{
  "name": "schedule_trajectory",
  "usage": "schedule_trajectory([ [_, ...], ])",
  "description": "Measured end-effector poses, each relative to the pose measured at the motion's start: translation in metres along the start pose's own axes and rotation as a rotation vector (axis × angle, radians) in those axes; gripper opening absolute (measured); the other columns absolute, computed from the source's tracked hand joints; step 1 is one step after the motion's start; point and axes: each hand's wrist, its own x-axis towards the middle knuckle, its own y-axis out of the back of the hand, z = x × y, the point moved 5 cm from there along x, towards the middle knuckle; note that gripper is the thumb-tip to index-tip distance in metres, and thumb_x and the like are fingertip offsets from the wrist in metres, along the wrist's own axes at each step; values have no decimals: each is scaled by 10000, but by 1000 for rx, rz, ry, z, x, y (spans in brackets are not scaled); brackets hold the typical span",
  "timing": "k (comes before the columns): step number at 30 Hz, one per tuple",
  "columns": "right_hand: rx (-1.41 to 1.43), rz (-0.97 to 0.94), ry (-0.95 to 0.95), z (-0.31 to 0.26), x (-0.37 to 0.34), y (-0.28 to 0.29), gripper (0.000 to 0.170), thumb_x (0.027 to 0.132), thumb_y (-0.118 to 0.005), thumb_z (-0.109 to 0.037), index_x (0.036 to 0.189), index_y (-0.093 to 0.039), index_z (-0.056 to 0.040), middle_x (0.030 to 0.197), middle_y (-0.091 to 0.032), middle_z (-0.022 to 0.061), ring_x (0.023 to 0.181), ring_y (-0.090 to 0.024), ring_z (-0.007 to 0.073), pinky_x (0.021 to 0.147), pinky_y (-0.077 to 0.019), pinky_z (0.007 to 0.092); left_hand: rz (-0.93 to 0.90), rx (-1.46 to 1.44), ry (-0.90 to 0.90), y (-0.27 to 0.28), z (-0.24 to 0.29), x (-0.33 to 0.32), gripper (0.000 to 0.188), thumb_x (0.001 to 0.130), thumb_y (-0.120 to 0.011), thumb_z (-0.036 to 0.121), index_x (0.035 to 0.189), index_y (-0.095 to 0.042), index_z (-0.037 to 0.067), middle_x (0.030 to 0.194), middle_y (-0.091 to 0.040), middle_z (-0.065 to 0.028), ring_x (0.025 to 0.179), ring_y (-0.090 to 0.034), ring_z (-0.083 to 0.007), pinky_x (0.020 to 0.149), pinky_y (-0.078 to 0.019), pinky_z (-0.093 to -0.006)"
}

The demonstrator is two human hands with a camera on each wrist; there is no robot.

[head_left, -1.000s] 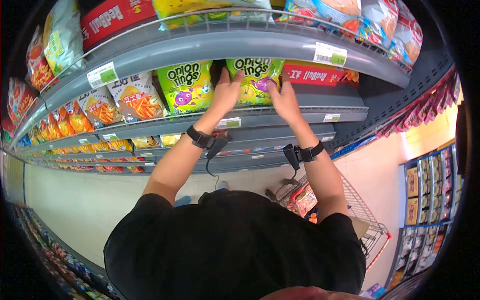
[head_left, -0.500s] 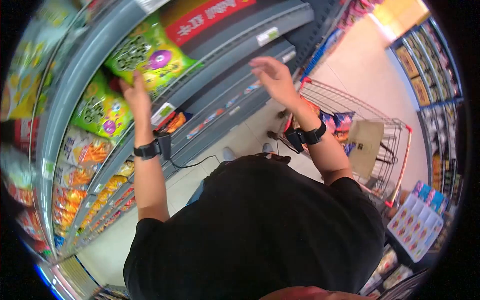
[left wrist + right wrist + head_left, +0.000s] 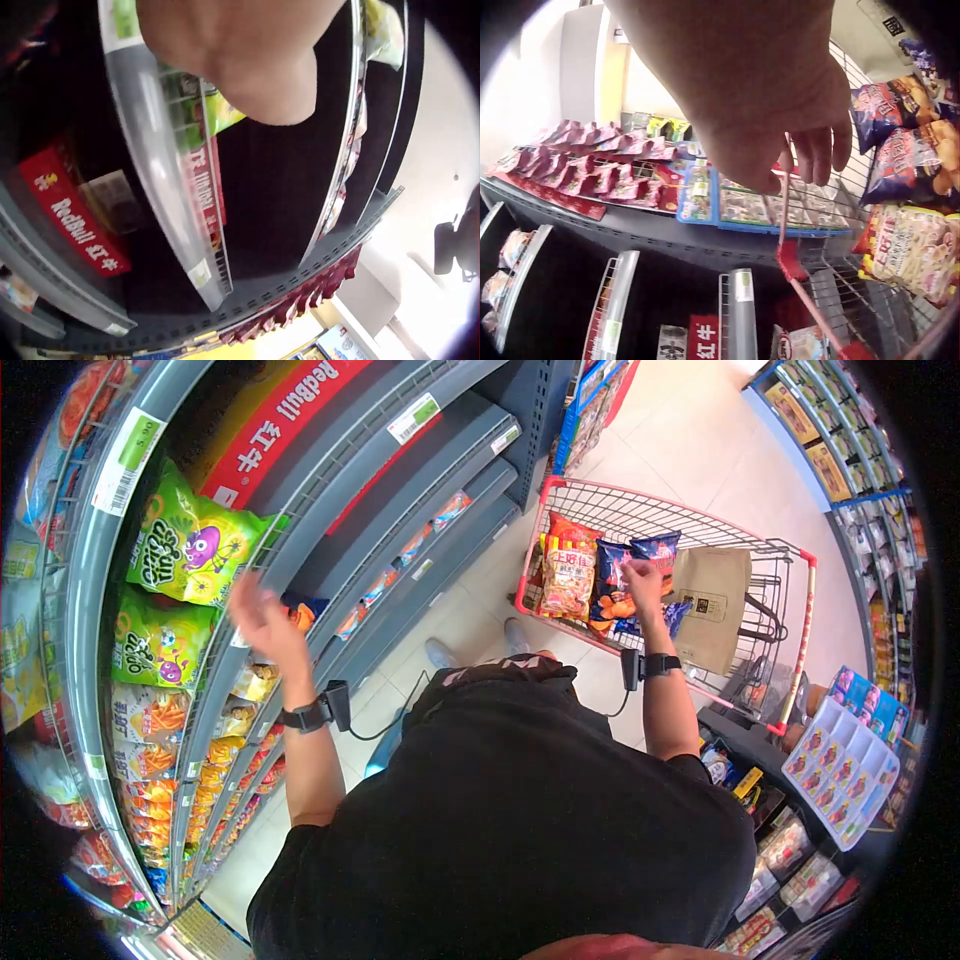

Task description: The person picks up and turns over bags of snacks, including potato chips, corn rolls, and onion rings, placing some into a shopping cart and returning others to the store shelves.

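My left hand (image 3: 268,625), blurred, is in front of the shelf edge beside two green onion rings bags, the upper one (image 3: 200,550) lying against the lower one (image 3: 160,642). The left wrist view shows this hand (image 3: 247,56) from the palm side with nothing in it. Over the shopping cart (image 3: 690,510) hangs my right hand (image 3: 645,585), above dark blue snack bags (image 3: 612,580). In the right wrist view the fingers of that hand (image 3: 780,112) droop loosely and hold nothing, beside the cart's rim.
A yellow-and-red snack bag (image 3: 568,575) and a brown paper bag (image 3: 712,610) lie in the cart. Grey shelves with a RedBull box (image 3: 290,420) run along the left. A white compartment tray (image 3: 840,770) stands at the right.
Both hands were on an onion rings bag at first. My left hand has come away from the bags; my right has moved over the cart. The view has turned towards the cart.
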Motion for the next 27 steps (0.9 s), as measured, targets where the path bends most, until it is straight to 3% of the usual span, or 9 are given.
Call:
schedule_trajectory([
  [3,-125,-196,-171,35,9,-23,226,826,-698,-176,881,-641,35,694,-632,55,585,-557,92,521,-437,247,-449,-59,55,-49,-40,-44,180,916,-533,16,1082,-603,21,1043,-634,-74,912,-603,-147,798,-475,-257],
  [6,-84,-290,-355,85,19,-52,255,811,-709,-191,949,-627,7,676,-605,31,520,-542,101,452,-414,226,-587,-105,379,-59,-66,-104,158,914,-523,9,1049,-606,14,966,-650,-59,869,-613,-138,813,-479,-267],
  [12,-574,-292,-294,75,36,-88,408,715,-735,-286,870,-664,84,815,-660,149,731,-625,228,644,-481,370,-619,-69,640,-20,-95,-200,223,873,-486,-43,1061,-601,-2,978,-657,-72,862,-612,-136,823,-493,-286],
  [13,-626,-274,-320,134,61,-97,428,727,-725,-278,918,-655,99,862,-668,170,792,-625,236,685,-473,375,-592,-78,671,-10,-99,-212,229,870,-484,-46,1063,-600,-2,979,-654,-72,863,-610,-135,822,-493,-285],
  [15,-546,-331,-323,194,85,-107,437,757,-706,-284,944,-640,105,864,-663,170,764,-615,233,663,-464,383,-542,-98,733,10,-104,-236,239,863,-481,-52,1066,-598,-3,981,-650,-72,864,-606,-133,821,-493,-282],
  [17,-620,-406,-277,162,74,-109,454,782,-693,-306,970,-629,103,874,-657,168,748,-611,237,647,-457,386,-501,-65,816,25,-96,-249,245,862,-472,-57,1065,-597,1,968,-642,-64,851,-595,-128,821,-490,-278],
  [18,-302,-314,-420,141,58,-108,463,799,-686,-337,968,-628,90,878,-656,167,731,-609,238,637,-458,389,-477,-68,818,32,-95,-256,246,862,-469,-58,1062,-598,1,964,-640,-61,848,-593,-127,821,-489,-276],
  [22,-134,-277,-644,114,44,-118,436,825,-660,-315,980,-618,90,901,-664,147,732,-637,242,602,-502,379,-386,-44,861,47,-78,-273,205,866,-514,-43,1039,-609,10,939,-636,-33,869,-589,-108,818,-477,-258],
  [27,-418,-247,-600,147,68,-123,296,856,-635,-215,979,-611,52,859,-662,111,686,-638,221,541,-505,366,-326,-43,882,60,-77,-289,173,878,-540,-21,1030,-612,16,924,-636,-21,884,-590,-100,821,-470,-247],
])
